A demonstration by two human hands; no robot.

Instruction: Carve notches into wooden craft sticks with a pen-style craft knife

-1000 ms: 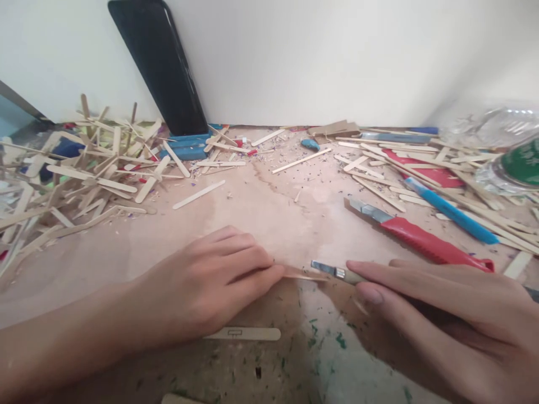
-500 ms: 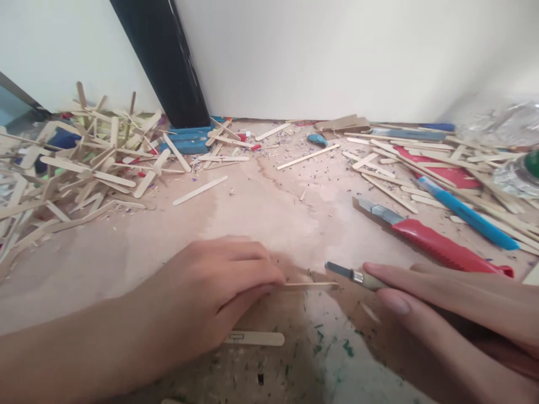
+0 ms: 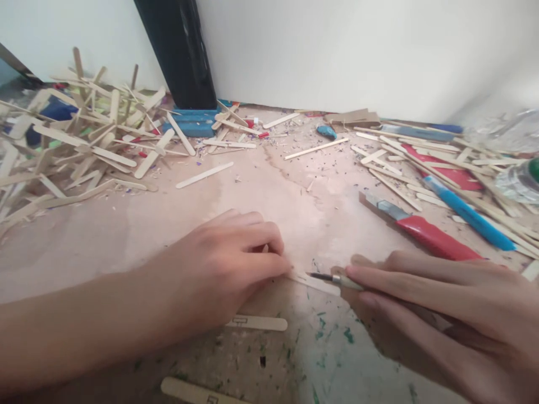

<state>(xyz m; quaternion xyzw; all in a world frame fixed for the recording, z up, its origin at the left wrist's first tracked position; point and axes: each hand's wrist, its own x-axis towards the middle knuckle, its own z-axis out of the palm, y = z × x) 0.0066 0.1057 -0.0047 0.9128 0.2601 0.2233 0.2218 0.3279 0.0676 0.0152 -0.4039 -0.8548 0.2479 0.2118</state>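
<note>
My left hand (image 3: 236, 266) is closed on the table, its fingertips pinching one end of a wooden craft stick (image 3: 318, 284). The stick's other end points right and lies flat. In my right hand (image 3: 438, 314) is a small craft knife (image 3: 341, 280) with a pale handle, held like a pen. Its dark narrow blade meets or hovers just over the stick beside my left fingertips; contact is hard to tell. Partly under my left wrist lies a second craft stick (image 3: 263, 323) with a drawn outline. Another marked stick (image 3: 197, 391) shows at the bottom edge.
Beyond my right hand lies a red utility knife (image 3: 433, 235), with a blue cutter (image 3: 467, 212) further right. Loose sticks pile up at left (image 3: 88, 146) and right. A black post (image 3: 181, 56) on a blue base (image 3: 191, 122) stands before the white wall (image 3: 337, 50).
The craft knife has moved left and down to the held stick. That stick has turned so its broad face shows. The view has tilted down slightly, revealing more of the bottom stick.
</note>
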